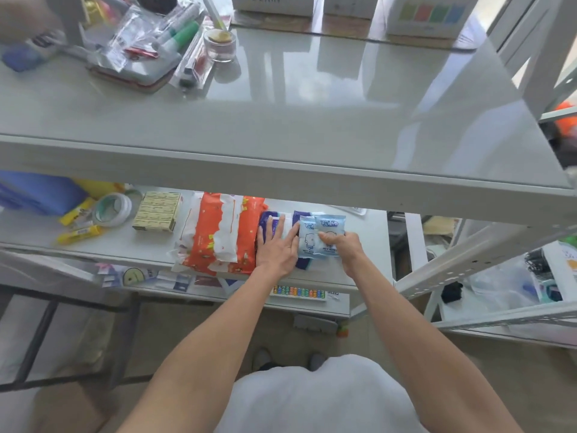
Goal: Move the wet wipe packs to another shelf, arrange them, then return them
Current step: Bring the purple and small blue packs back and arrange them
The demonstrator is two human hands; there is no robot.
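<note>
Mid-arranging, it seems: left hand (276,250) flat, fingers straight, on a dark purple plastic wipe pack (264,219), right hand (346,248) pinching pale blue sachets (307,242) that need squaring next.

Printed in grey on white cardboard box (272,4) at back of upper shelf: "DEXIN", letter tops cut off. Printed on 2 small light-blue plastic wipe sachets (307,240): blurred, seemingly "WET WIPES". All other print too blurred to read.
</note>
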